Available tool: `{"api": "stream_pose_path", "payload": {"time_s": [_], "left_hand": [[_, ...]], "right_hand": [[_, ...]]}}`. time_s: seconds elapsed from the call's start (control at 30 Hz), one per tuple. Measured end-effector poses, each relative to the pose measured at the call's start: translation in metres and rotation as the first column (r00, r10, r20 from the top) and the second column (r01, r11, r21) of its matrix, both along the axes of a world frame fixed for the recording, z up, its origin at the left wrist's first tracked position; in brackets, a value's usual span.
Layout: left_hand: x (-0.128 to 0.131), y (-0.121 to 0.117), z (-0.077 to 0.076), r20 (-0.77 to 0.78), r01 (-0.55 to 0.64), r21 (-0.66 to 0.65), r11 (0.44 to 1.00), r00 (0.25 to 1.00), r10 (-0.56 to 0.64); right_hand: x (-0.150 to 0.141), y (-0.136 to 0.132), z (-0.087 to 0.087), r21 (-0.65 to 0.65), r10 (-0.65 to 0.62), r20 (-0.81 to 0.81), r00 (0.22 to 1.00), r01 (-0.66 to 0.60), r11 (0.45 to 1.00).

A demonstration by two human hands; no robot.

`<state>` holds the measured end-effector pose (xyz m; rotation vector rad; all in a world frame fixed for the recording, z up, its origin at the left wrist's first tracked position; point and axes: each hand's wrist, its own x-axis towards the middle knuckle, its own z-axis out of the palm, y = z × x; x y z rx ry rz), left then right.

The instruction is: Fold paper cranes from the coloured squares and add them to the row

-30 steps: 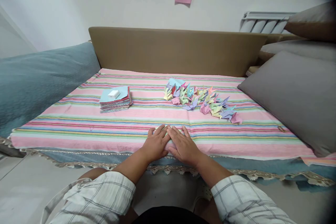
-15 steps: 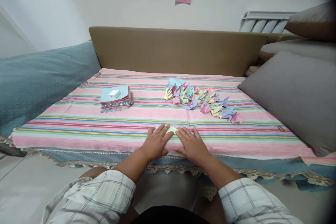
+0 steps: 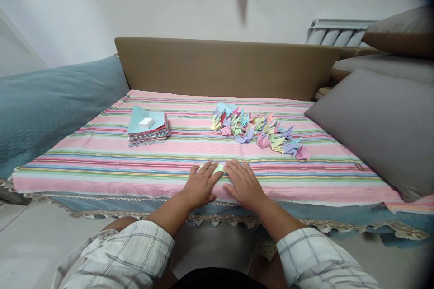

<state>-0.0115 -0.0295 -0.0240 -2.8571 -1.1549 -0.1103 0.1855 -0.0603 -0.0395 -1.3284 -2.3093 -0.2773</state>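
Note:
A piece of pale green paper point(image 3: 219, 168) lies on the striped cloth point(image 3: 101, 172) near the front edge, partly hidden under my fingers. My left hand point(image 3: 200, 184) rests flat on the paper's left part, fingers stretched out. Over its right part lies my right hand point(image 3: 244, 186), also flat with fingers extended; their tips are close to the left thumb. Beyond my hands sits a group of colourful folded paper cranes point(image 3: 249, 128).
On the left, a stack of coloured paper sheets point(image 3: 149, 137) has a small white box point(image 3: 146, 122) on top. A light blue sheet point(image 3: 226, 107) lies behind the cranes. Grey cushions point(image 3: 369, 131) line the right side, and a brown backrest point(image 3: 220, 67) stands behind.
My right hand has shifted slightly left across the paper, while the left stays almost in place. The stack's top sheet has lifted at its back left corner, and the pink wall note has curled upward.

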Motion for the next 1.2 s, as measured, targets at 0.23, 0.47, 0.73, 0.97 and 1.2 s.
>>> {"api": "stream_pose_path", "payload": {"time_s": [0.23, 0.47, 0.73, 0.97, 1.2], "left_hand": [[0.0, 0.001, 0.0, 0.018, -0.016, -0.037, 0.999, 1.0, 0.017], [0.002, 0.008, -0.003, 0.124, -0.142, -0.138, 0.98, 0.979, 0.159], [-0.003, 0.012, -0.007, 0.154, -0.179, -0.133, 0.975, 0.968, 0.199], [-0.018, 0.013, -0.009, 0.084, -0.08, -0.056, 0.995, 0.993, 0.085], [-0.026, 0.012, -0.004, 0.042, 0.001, -0.009, 1.0, 0.999, 0.0]], "right_hand": [[-0.019, 0.009, -0.009, -0.19, 0.099, -0.001, 0.995, -0.097, 0.977], [-0.021, 0.007, -0.011, -0.229, 0.033, 0.003, 0.999, -0.031, 0.973], [-0.016, 0.006, -0.013, -0.208, 0.08, 0.067, 0.995, -0.064, 0.976], [-0.016, 0.006, -0.011, -0.206, 0.095, 0.096, 0.991, -0.074, 0.976], [-0.013, 0.007, -0.008, -0.207, 0.095, 0.056, 0.994, -0.082, 0.975]]}}
